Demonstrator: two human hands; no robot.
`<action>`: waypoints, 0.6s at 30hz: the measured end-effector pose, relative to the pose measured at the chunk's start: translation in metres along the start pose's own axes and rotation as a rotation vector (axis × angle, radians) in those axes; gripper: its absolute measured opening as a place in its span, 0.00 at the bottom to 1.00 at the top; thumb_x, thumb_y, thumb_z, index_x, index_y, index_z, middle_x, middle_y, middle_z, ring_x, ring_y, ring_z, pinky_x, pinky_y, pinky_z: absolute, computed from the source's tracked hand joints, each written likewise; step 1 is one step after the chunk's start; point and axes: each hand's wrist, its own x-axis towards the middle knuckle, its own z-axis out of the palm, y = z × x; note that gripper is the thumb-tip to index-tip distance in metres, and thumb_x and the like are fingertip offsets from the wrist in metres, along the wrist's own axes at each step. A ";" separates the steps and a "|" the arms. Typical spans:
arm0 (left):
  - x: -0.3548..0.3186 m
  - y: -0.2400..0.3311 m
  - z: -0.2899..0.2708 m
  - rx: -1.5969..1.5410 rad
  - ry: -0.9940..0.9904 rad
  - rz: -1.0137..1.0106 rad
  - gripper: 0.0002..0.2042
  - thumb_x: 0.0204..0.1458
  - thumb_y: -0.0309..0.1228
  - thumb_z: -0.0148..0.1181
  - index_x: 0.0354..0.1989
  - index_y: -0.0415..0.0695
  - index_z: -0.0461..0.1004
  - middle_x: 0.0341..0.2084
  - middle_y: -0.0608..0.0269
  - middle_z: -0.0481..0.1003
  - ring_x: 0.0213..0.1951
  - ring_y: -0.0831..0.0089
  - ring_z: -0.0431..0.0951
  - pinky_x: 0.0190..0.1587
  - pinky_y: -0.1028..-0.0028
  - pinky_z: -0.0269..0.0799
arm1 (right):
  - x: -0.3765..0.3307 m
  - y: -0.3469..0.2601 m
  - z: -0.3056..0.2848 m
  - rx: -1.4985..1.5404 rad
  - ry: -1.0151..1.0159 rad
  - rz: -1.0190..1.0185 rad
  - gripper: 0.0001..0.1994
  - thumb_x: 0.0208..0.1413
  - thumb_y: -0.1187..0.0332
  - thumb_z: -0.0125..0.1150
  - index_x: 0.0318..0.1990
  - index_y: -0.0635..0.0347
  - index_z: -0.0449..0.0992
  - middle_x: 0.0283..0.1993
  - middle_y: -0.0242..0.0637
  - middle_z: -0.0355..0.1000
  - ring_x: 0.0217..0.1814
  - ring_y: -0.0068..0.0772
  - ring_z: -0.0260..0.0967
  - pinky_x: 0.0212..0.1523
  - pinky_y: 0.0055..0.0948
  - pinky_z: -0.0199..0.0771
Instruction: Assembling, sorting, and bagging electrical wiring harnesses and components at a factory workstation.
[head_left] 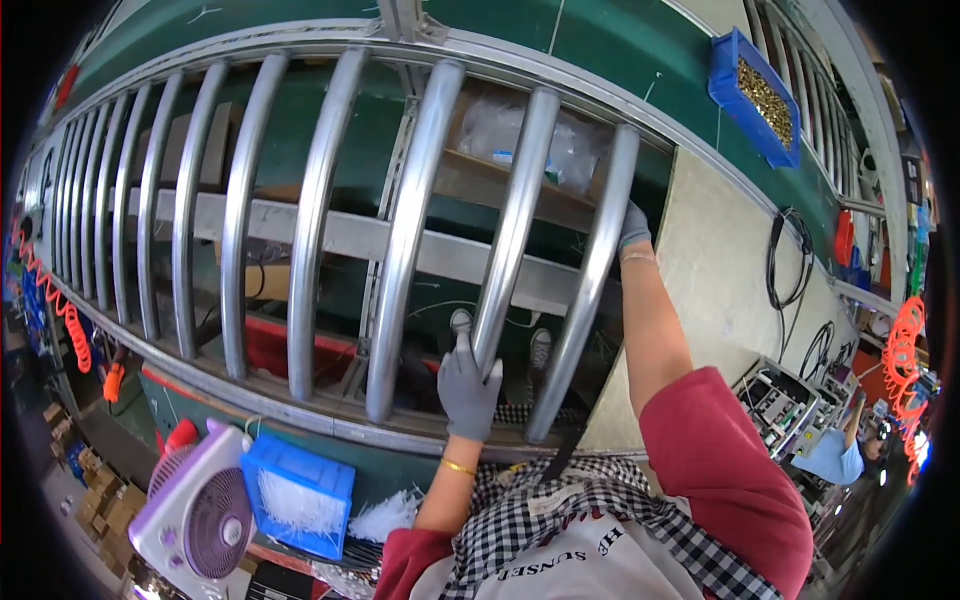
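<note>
My left hand (468, 392), in a grey glove, rests at the lower end of a steel roller (516, 220) of the conveyor. Its fingers reach forward and its thumb stands apart, with nothing held that I can see. My right hand (634, 225), also gloved in grey, reaches down beside the last roller (598, 270), at its far end. The fingers of that hand are mostly hidden. Below the rollers, near the right hand, a cardboard box (480, 180) holds clear plastic bags (570, 150).
A pale board (690, 260) adjoins the rollers on the right. Beyond it stand a blue bin of brass-coloured parts (765, 100) and a black cable (790, 260). A purple-white fan (205, 510) and blue bin of white strips (300, 495) sit at lower left. Another person (835, 455) is at far right.
</note>
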 end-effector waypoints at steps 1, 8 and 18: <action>0.001 0.001 -0.001 0.005 0.000 -0.008 0.39 0.48 0.37 0.73 0.67 0.34 0.63 0.41 0.41 0.77 0.44 0.44 0.77 0.49 0.54 0.73 | 0.026 0.004 -0.007 -0.097 0.072 0.025 0.17 0.67 0.57 0.53 0.51 0.58 0.80 0.43 0.43 0.81 0.44 0.44 0.79 0.50 0.40 0.81; -0.002 0.000 0.005 0.105 -0.034 -0.018 0.42 0.47 0.39 0.74 0.68 0.32 0.62 0.46 0.38 0.76 0.47 0.41 0.77 0.51 0.53 0.73 | 0.160 0.042 -0.019 -0.820 0.378 -0.167 0.18 0.66 0.56 0.53 0.51 0.60 0.79 0.45 0.48 0.80 0.47 0.47 0.79 0.53 0.42 0.80; -0.029 -0.013 0.007 0.231 -0.119 -0.198 0.46 0.41 0.46 0.77 0.64 0.32 0.62 0.48 0.40 0.75 0.48 0.41 0.77 0.52 0.51 0.72 | 0.283 0.059 -0.072 -1.598 0.406 -0.352 0.19 0.65 0.56 0.53 0.52 0.61 0.78 0.47 0.51 0.80 0.49 0.49 0.79 0.56 0.43 0.79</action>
